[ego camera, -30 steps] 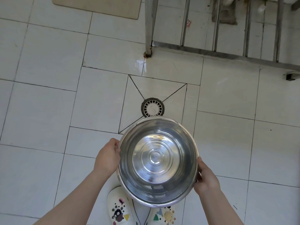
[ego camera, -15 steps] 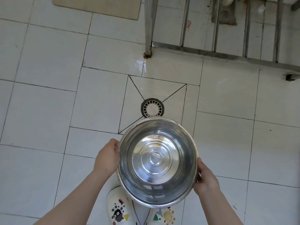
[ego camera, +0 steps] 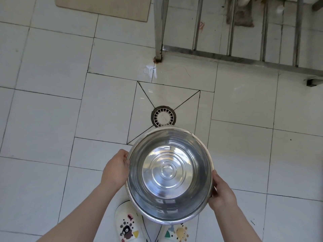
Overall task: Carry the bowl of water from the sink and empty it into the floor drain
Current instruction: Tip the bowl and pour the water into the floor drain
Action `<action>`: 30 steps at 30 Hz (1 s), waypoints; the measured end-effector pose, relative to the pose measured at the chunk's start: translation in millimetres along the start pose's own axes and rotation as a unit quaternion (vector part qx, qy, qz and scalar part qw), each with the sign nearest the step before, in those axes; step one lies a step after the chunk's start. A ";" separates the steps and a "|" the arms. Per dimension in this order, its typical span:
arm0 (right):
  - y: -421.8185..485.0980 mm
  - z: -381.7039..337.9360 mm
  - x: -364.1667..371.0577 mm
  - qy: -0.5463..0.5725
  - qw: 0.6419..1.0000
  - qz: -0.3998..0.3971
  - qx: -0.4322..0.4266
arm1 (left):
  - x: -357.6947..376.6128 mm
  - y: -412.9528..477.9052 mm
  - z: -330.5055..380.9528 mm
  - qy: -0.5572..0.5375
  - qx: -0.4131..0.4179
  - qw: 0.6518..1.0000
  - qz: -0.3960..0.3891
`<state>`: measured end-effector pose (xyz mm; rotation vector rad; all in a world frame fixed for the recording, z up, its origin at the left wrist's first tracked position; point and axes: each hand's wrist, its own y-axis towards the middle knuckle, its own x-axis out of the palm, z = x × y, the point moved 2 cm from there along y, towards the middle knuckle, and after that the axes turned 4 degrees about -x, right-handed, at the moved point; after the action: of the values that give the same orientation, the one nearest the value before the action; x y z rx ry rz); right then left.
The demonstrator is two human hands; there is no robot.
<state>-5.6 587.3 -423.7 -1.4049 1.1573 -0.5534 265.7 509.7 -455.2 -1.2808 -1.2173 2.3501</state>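
I hold a round stainless steel bowl (ego camera: 169,173) level over the white tiled floor, with clear water in it. My left hand (ego camera: 114,169) grips its left rim and my right hand (ego camera: 221,193) grips its right rim. The round floor drain (ego camera: 163,116), with a white slotted cover and dark ring, sits in the floor just beyond the bowl's far rim. The bowl's near edge hides part of my two white slippers (ego camera: 129,226).
A metal frame (ego camera: 244,58) with a rusty foot (ego camera: 158,57) stands on the floor at the top right, beyond the drain. A small wet patch (ego camera: 150,69) lies by that foot. A beige mat (ego camera: 104,7) lies at the top left.
The bowl has stayed almost in place, only drifting slightly nearer to me; the water's reflections have shifted. Both hands keep their grip.
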 end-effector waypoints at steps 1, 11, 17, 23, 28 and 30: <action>-0.2 -0.4 -0.1 -0.002 1.000 0.001 0.000 | 0.0 -0.1 0.1 0.000 0.000 1.000 -0.001; 1.5 -0.6 0.1 -0.009 1.000 0.001 0.005 | -0.9 -0.7 0.5 -0.003 0.004 1.000 -0.004; 2.5 0.4 1.5 -0.015 1.000 0.006 0.003 | -2.3 1.6 0.1 -0.004 0.006 1.000 -0.005; 7.1 2.5 4.5 -0.011 1.000 0.005 -0.001 | -3.6 4.6 -0.2 -0.006 0.001 1.000 -0.006; 5.3 3.3 7.2 -0.010 1.000 0.009 0.002 | -6.1 6.3 -0.2 -0.011 0.004 1.000 -0.004; 5.5 3.7 8.1 -0.010 1.000 0.008 0.002 | -7.2 7.3 -0.4 -0.011 0.005 1.000 -0.002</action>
<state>-0.9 582.9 -431.9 -1.3947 1.1501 -0.5293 271.8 501.6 -456.4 -1.2531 -1.2117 2.3701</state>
